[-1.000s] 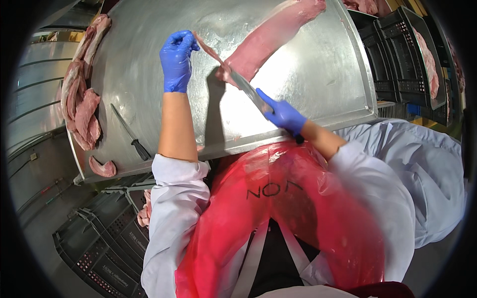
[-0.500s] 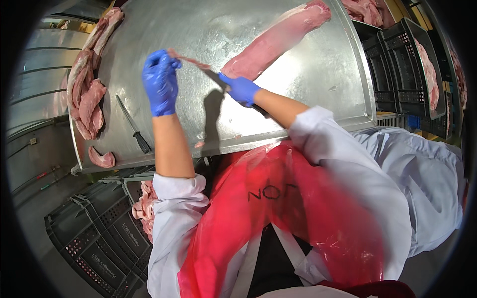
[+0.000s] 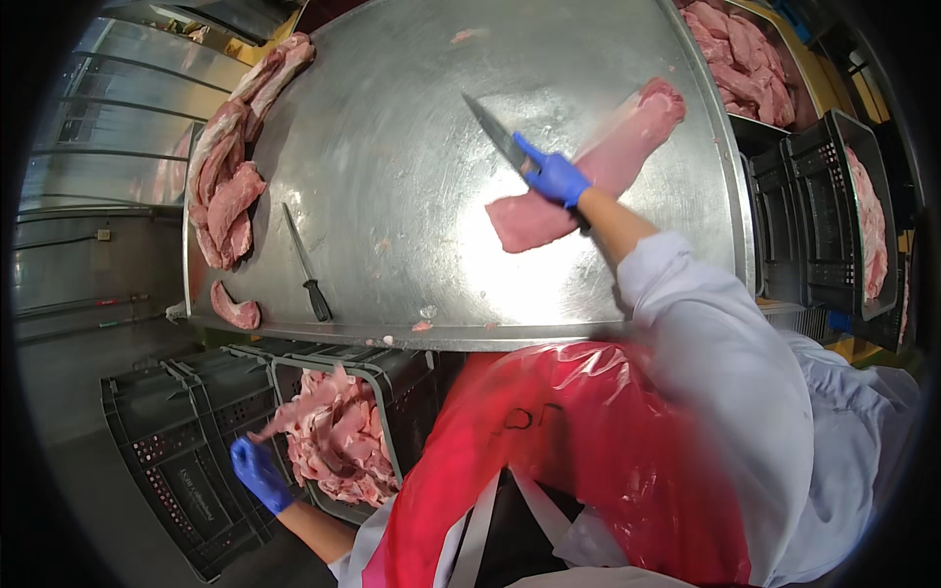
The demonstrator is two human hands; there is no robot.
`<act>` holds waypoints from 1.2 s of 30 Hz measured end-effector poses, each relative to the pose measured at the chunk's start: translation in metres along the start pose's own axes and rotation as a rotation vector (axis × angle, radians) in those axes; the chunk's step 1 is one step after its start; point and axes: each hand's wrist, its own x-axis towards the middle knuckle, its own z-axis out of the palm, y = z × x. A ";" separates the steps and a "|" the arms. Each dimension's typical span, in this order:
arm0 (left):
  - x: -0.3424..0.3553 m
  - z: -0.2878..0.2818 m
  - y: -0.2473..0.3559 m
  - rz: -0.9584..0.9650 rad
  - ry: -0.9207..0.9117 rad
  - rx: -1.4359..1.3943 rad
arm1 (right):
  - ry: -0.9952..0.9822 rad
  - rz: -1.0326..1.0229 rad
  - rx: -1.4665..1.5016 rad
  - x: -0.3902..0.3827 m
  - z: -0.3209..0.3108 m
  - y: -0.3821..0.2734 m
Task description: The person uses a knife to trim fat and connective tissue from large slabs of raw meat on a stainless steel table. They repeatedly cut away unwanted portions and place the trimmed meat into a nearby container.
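Observation:
In my blue-gloved right hand is a knife, its blade pointing up and left over the metal table. Beneath that hand lies a long pink piece of meat, running from the table's middle toward its far right. Down at the lower left, my gloved left hand is closed in a pinch at the rim of a dark crate of meat trimmings. A thin meat strip stretches from its fingertips over the crate, slightly blurred.
Along the metal table's left edge lie large meat pieces and a small meat chunk. A sharpening steel with a black handle rests nearby. To the right stand a tray of meat and black crates.
My left hand has moved from over the table down to the crate with the meat strip. My right hand, with the knife, has shifted right over the long meat piece. The view has shifted.

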 end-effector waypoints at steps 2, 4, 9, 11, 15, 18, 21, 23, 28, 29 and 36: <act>-0.015 -0.014 -0.033 -0.055 0.063 0.097 | 0.018 -0.057 0.159 -0.026 0.029 -0.003; -0.020 -0.038 -0.079 -0.131 0.056 0.110 | -0.147 0.165 0.550 -0.058 0.056 -0.037; 0.011 -0.018 -0.096 -0.134 -0.213 1.413 | 0.006 0.174 0.876 -0.102 0.060 -0.065; 0.040 0.052 -0.059 0.231 -0.102 1.294 | 0.420 -0.001 0.754 -0.112 0.020 -0.023; 0.096 0.264 0.024 0.267 -0.479 0.491 | 0.820 0.420 0.663 -0.139 -0.030 0.067; 0.096 0.486 0.067 0.417 -0.821 0.369 | 1.047 0.425 0.947 -0.132 -0.006 0.059; 0.055 0.663 0.090 0.647 -1.110 0.188 | 1.034 0.369 1.149 -0.121 0.005 0.040; 0.019 0.764 0.083 0.542 -1.369 0.070 | 1.007 0.354 1.083 -0.137 -0.007 0.037; -0.015 0.855 0.113 0.677 -1.774 0.431 | 1.009 0.316 0.944 -0.187 -0.039 0.072; -0.017 0.856 0.126 0.886 -1.782 0.523 | 1.016 0.332 0.927 -0.192 -0.048 0.072; -0.027 0.820 0.137 0.840 -1.496 0.495 | 0.857 0.391 0.559 -0.126 -0.071 0.065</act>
